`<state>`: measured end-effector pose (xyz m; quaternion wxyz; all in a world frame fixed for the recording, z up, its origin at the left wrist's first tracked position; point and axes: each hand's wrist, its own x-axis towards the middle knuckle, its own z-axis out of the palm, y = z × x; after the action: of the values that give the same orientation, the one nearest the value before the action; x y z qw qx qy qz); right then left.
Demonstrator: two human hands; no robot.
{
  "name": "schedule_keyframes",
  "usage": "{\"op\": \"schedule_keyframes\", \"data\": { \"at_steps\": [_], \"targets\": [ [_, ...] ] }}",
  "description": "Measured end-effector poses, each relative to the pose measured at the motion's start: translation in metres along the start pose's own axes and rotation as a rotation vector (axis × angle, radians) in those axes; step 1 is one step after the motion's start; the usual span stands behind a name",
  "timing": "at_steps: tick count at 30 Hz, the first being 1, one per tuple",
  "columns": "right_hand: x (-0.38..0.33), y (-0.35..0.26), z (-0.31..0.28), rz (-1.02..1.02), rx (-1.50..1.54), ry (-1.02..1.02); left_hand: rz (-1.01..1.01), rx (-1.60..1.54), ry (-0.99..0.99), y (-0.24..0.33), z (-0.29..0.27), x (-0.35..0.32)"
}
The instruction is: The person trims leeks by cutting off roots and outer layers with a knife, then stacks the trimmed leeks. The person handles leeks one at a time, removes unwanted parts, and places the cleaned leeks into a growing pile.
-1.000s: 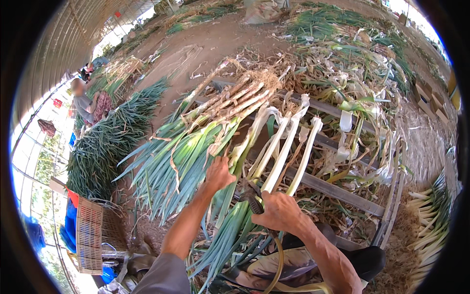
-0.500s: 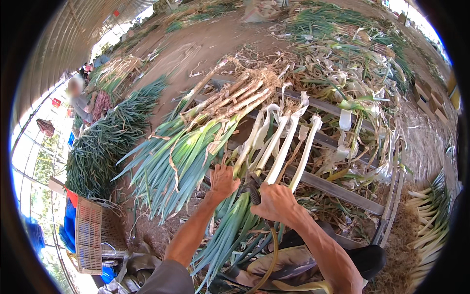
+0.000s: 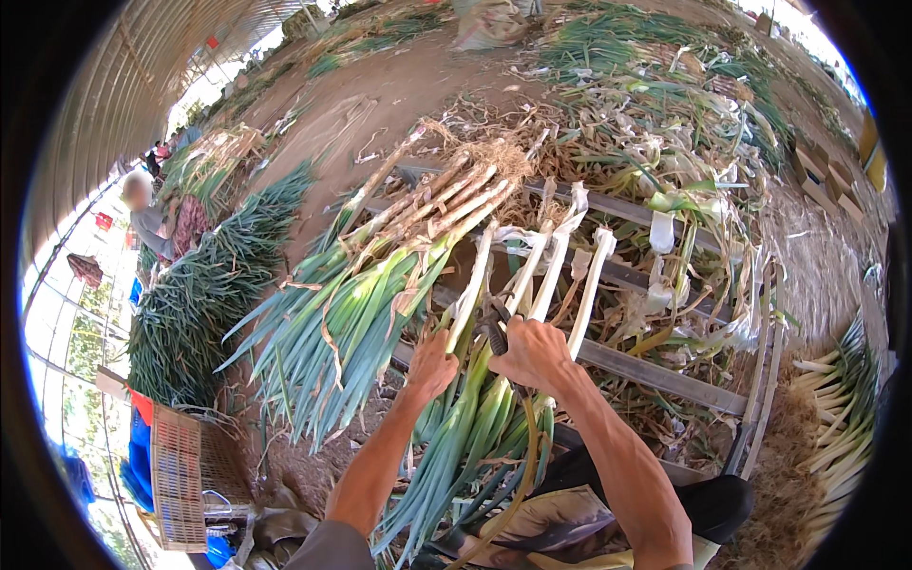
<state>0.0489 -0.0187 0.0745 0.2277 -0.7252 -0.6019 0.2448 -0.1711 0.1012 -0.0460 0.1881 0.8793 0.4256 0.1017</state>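
My left hand [image 3: 433, 366] is closed round the lower part of a long green onion [image 3: 471, 290], its white stem pointing away from me. Wrapped in my right hand [image 3: 534, 356] is a dark ribbed air gun [image 3: 496, 332], close beside that stem; a yellowish hose [image 3: 528, 446] hangs below it. Several white-stemmed onions [image 3: 553, 275] lie to the right of the held one, with loose pale skin [image 3: 518, 235] near their tops. Left of them rests a bundle of unpeeled onions [image 3: 456, 195] with brown roots and long green leaves.
Metal rails [image 3: 655, 375] run under the onions, with heaps of peeled skins [image 3: 655, 161] beyond. A wicker basket [image 3: 179, 475] stands lower left, near a big onion pile [image 3: 214, 294]. A person [image 3: 147, 218] sits behind it. Clean onions [image 3: 836, 418] lie far right.
The loose skin at the held onion's top has come away from the stem and lies to its right. My left hand has shifted slightly down; the view has moved a little.
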Motion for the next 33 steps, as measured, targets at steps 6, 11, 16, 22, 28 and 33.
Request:
{"op": "schedule_keyframes", "data": {
  "at_steps": [6,11,16,22,28,33],
  "targets": [
    [0.021,0.004,0.004,-0.001,0.019,0.061,0.086,-0.061,0.042,-0.01,-0.001,-0.006],
    [0.007,-0.004,-0.013,0.016,0.082,0.057,-0.111,-0.205,-0.086,-0.013,-0.016,-0.001],
    [-0.053,-0.019,-0.031,-0.062,0.137,-0.209,-0.253,-0.339,-0.15,-0.013,-0.039,0.004],
    [-0.118,-0.038,-0.06,-0.088,0.347,-0.418,-0.283,-0.713,-0.15,-0.011,-0.071,0.002],
    [-0.143,-0.038,-0.064,-0.176,0.285,-0.449,-0.285,-0.817,-0.101,0.013,-0.103,0.009],
    [-0.165,-0.003,-0.086,0.094,0.163,0.03,-0.12,-0.817,-0.013,0.048,-0.147,0.02]
  ]
}}
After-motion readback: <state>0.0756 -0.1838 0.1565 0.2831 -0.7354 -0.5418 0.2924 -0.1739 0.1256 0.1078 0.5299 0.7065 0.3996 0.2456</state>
